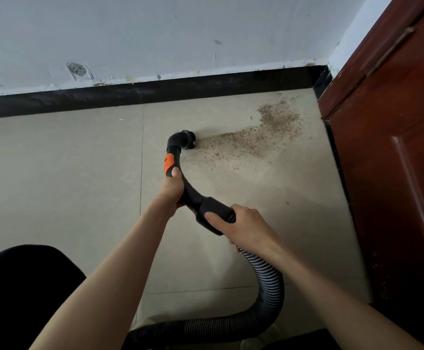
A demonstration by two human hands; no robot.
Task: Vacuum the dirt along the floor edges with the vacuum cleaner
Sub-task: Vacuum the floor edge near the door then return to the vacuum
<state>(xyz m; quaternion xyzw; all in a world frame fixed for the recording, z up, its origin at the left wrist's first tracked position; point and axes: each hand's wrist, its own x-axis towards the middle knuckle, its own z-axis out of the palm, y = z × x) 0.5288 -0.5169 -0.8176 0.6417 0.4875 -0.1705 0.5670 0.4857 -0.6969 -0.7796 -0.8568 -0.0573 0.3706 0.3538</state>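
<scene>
A black vacuum handle (194, 195) with an orange slider curves forward to a round brush nozzle (188, 140) that touches the beige tile floor. My left hand (171, 186) grips the curved handle just below the orange part. My right hand (243, 226) grips the thick black cuff where the ribbed hose (269, 286) joins. A trail of brown dirt (254, 137) spreads from the nozzle's right side toward the corner, thickest near the door.
A black skirting board (142, 93) runs along the white wall at the back. A reddish-brown wooden door (387, 147) stands at the right. The hose loops back along the bottom of the view. A dark rounded shape (24, 294) fills the lower left.
</scene>
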